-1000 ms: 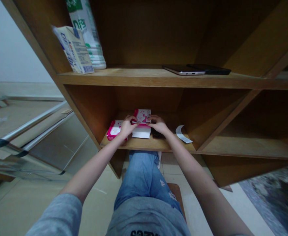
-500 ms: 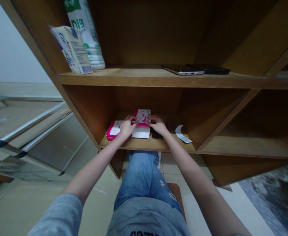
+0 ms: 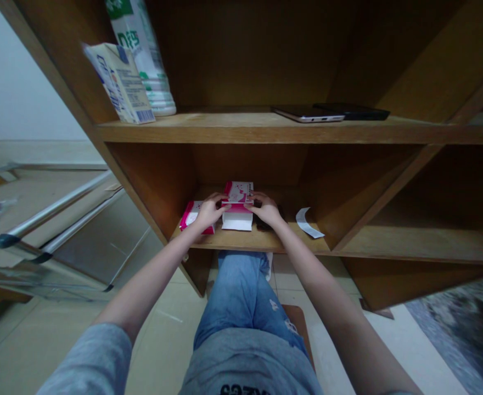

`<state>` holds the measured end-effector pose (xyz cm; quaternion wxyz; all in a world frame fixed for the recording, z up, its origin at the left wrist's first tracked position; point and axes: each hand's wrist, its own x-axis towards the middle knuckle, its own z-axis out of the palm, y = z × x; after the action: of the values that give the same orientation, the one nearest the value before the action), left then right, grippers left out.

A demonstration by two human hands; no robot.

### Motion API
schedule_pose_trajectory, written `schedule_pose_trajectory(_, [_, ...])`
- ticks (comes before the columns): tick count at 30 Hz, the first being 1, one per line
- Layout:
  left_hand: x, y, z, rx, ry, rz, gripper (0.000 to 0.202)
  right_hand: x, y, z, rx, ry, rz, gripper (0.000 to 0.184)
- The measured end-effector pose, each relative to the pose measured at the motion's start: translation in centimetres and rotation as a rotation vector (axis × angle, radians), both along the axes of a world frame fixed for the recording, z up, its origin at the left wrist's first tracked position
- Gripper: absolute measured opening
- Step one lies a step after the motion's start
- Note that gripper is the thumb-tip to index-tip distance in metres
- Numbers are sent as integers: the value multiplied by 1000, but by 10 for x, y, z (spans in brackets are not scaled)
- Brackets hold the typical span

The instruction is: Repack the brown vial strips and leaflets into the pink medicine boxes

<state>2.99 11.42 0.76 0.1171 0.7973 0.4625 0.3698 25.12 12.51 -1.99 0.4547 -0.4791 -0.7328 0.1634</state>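
Observation:
A pink and white carton box (image 3: 238, 192) lies on the lower shelf, its white end flap (image 3: 237, 221) folded out toward me. On its left side, my left hand (image 3: 211, 209) grips the edge with thumb and fingers. My right hand (image 3: 265, 208) holds the opposite side, thumb near the flap's fold. A second pink and white box (image 3: 189, 214) lies to the left, partly hidden behind my left hand and wrist. Something dark (image 3: 263, 225) lies under my right hand, mostly covered, and I cannot make out what it is.
A curved white paper strip (image 3: 307, 224) lies to the right on the lower shelf (image 3: 282, 241). Above, a drink carton (image 3: 122, 82) and a white-green bottle (image 3: 159, 93) stand left; a phone (image 3: 307, 114) and a dark flat object (image 3: 352, 111) lie right. A metal-framed rack (image 3: 56, 208) stands left.
Both hands stay at the sides of the box, with only slight finger shifts. The whole view has moved a little, and the box keeps its place on the shelf.

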Motion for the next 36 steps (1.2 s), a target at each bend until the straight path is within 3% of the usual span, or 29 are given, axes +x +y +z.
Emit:
schedule_pose_trajectory(16, [10,-2,-3,84,118,81,21,-2,-3,-3,24,30,-20,16])
schedule_pose_trajectory(18, [10,-4,-5,73,56,94,26,-2,-3,-5,21,35,7,24])
schedule_pose_trajectory(22, [12,-8,-5,-39,-62,143,49,0,-3,-8,-7,71,25,72])
schedule_pose_trajectory(24, [12,-9,-4,-124,-44,120,56,1,0,-9,-63,80,12,81])
schedule_pose_trajectory(29, [15,-7,-2,-201,-19,93,51,-3,9,-9,-183,158,76,60])
schedule_pose_trajectory(36, [5,-16,18,-130,-198,89,50,-22,6,4,-157,442,133,59])
